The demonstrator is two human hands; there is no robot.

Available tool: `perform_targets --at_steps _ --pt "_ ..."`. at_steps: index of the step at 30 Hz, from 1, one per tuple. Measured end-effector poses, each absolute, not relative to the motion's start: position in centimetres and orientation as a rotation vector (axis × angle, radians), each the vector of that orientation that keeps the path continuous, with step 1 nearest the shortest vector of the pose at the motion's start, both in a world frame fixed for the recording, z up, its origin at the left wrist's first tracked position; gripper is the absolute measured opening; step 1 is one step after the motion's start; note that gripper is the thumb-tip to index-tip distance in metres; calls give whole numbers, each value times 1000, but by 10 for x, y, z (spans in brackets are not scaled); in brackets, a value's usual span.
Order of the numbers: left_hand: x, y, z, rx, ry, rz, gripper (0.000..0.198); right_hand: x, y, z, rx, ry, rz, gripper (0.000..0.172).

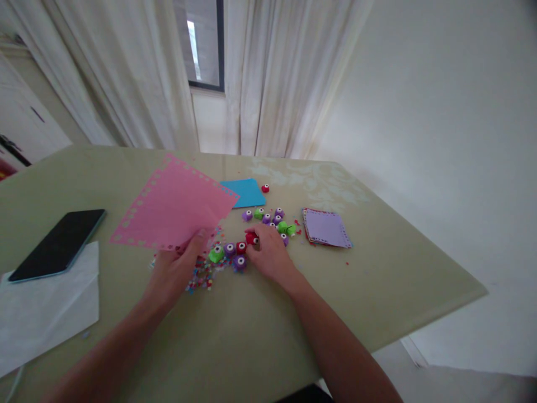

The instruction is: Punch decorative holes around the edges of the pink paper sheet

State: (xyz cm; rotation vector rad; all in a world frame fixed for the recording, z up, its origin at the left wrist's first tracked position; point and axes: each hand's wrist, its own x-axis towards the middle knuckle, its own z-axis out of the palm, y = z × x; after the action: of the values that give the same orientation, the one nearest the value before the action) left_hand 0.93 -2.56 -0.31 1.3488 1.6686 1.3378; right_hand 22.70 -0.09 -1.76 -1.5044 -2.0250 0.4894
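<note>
My left hand (pixel 180 266) pinches a pink sheet of paper (pixel 180 201) by its near corner and holds it raised and tilted. Small shapes are cut out along the sheet's edges. My right hand (pixel 271 252) has its fingers closed on a red craft punch (pixel 251 238) with a white, eye-like top. Just left of it sit another red punch (pixel 240 248), purple punches (pixel 229 250) and a green punch (pixel 216 254). Behind the right hand several more purple and green punches (pixel 259 214) stand in a cluster, partly hidden. Colourful paper bits (pixel 203 274) are scattered below the left hand.
A blue sheet (pixel 247 193) lies behind the punches, beside a lone red punch (pixel 265 188). To the right is a stack of punched paper squares (pixel 327 228), purple on top. At left a phone (pixel 59 243) rests partly on white paper (pixel 54 313). Curtains hang beyond the table.
</note>
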Motion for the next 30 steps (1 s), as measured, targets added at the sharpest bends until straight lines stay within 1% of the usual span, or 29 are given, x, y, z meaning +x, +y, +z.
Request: perform_targets --at_steps 2,4,7,9,13,15,17,21,22,24,26,28,30 --pt "5 -20 -5 1377 1649 1429 37 227 -2 -17 -1486 -2113 481 33" --pt "-1 -15 -5 1421 1635 1485 35 226 -3 -16 -1453 -2170 503 34" --pt "-10 -10 -2 1469 1664 1476 32 226 -5 -15 -1402 -2180 543 38" --pt "-14 -7 -2 1442 1690 1465 33 230 -3 -12 -1383 -2109 545 37" --pt "-14 -4 -3 1352 1690 1548 37 248 10 -6 -1453 -1867 377 26" --pt "-10 -5 -4 1360 1669 1553 38 256 17 -5 -1524 -1820 248 25" --pt "-5 -8 -5 1332 1641 1488 36 257 23 -6 -1586 -1884 148 31" --pt "2 -15 -7 1215 1571 1343 35 240 29 -16 -1665 -2143 -9 48" --pt "2 -16 -8 1233 1568 1341 36 235 30 -19 -1671 -2202 -41 49" --pt "2 -16 -8 1332 1565 1389 36 228 30 -22 -1683 -2279 -84 46" --pt "2 -14 -9 1438 1554 1428 34 226 30 -21 -1699 -2308 -93 37" --pt "-1 -11 -10 1497 1548 1411 34 228 29 -18 -1721 -2306 -89 29" --pt "-3 -8 -11 1507 1557 1379 36 231 27 -15 -1736 -2308 -89 27"
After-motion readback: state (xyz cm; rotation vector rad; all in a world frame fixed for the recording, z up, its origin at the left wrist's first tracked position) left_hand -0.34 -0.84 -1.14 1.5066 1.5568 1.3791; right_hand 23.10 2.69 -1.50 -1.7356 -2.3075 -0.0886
